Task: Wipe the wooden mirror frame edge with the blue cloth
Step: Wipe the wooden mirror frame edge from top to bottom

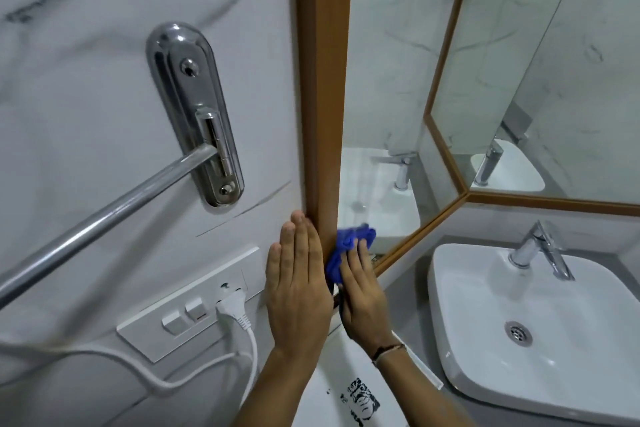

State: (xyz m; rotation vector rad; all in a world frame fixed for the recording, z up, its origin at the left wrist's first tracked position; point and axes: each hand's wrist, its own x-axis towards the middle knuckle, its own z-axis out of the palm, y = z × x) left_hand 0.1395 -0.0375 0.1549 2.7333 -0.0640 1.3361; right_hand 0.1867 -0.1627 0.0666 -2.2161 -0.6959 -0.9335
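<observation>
The wooden mirror frame edge (323, 80) runs vertically down the middle of the view, beside the mirror glass (384, 87). My right hand (362, 298) presses the bunched blue cloth (348, 246) against the frame's lower end, close to the bottom corner. My left hand (298, 281) lies flat with fingers straight and together, resting against the frame's wall-side face and the marble wall. It holds nothing. A thread bracelet sits on my right wrist.
A chrome towel bar (114, 218) on its mounting plate (195, 114) juts from the marble wall at left. Below it is a white switch plate (180, 315) with a plug and cord (239, 319). A white basin (533, 322) with a chrome tap (540, 250) is at right.
</observation>
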